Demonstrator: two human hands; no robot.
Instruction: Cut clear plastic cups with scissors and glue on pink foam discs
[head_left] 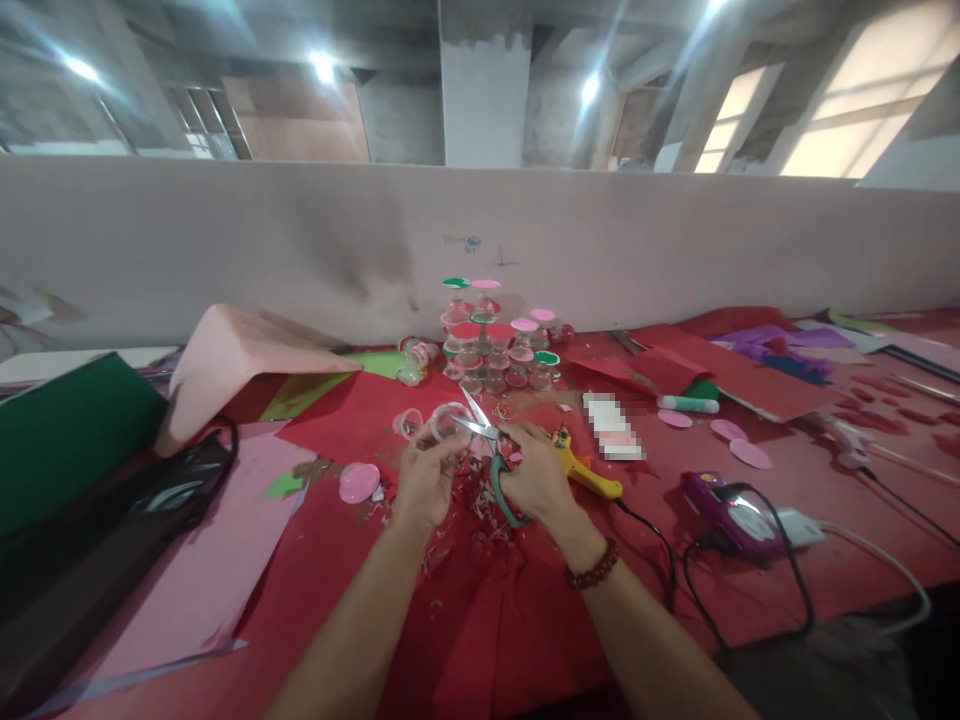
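Over the red tabletop, the left hand is pinching a clear plastic cup while the right hand is gripping green-handled scissors, blades parted at the cup; a yellow glue gun is lying nearby.

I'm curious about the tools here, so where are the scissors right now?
In the head view, the scissors are near the middle, held in the right hand, their blades open beside the clear plastic piece in the left hand.
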